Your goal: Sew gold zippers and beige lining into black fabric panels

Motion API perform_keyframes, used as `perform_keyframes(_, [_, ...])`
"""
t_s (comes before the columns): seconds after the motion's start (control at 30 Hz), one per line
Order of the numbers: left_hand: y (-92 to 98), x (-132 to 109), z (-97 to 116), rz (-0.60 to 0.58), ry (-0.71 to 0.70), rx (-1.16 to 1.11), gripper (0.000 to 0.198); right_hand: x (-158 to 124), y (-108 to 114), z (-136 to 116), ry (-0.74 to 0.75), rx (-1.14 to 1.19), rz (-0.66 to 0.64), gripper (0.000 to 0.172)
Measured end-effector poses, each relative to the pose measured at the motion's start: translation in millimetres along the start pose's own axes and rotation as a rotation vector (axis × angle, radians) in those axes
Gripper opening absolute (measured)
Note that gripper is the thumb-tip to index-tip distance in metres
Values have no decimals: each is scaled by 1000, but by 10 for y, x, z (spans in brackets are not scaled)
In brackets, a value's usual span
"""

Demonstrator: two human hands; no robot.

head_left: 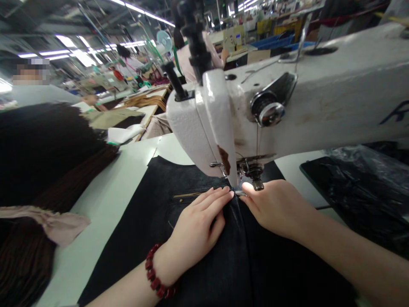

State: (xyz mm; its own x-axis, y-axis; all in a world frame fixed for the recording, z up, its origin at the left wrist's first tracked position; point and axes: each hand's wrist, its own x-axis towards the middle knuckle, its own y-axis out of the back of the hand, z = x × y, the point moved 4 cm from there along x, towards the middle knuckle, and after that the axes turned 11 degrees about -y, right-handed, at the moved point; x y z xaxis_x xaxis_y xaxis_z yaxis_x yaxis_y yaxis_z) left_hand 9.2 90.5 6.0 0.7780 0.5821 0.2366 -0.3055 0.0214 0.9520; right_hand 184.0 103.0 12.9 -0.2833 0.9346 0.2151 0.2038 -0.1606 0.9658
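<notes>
A black, leather-like garment panel (204, 260) lies under the head of a white sewing machine (220, 119). My left hand (198, 221), with a dark red bead bracelet (155, 273) at the wrist, rests flat on the panel with fingers stretched out; its fingertips are just left of the presser foot area. Beside those fingertips a brass-toothed zipper (188, 195) is set in the panel. On the other side of the needle area, my right hand (275, 207) is curled, thumb and forefinger close about a small silvery piece (242, 193) that I cannot identify. The needle tip is hidden.
A tall stack of dark cut pieces (47, 153) stands at the left, with a pinkish cloth strip (47, 221) over it. Black material under clear plastic (370, 187) lies at the right. The pale table (105, 196) shows between. Co-workers sit further back among other machines.
</notes>
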Motion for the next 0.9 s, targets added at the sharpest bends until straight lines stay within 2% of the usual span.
perform_keyframes(0.17, [-15,-2,8,-40,0,50,48,-21,12,62,-53,21,-46,26])
perform_keyframes(0.4, [-11,-2,15,-34,8,58,46,-54,-19,79,-157,-7,-73,32])
perform_keyframes(0.73, [7,27,16,1,36,26,46,-44,-47,28,-137,-10,-43,31])
perform_keyframes(0.9, [1,-2,5,19,1,55,48,-36,-41,11,-112,-14,-25,28])
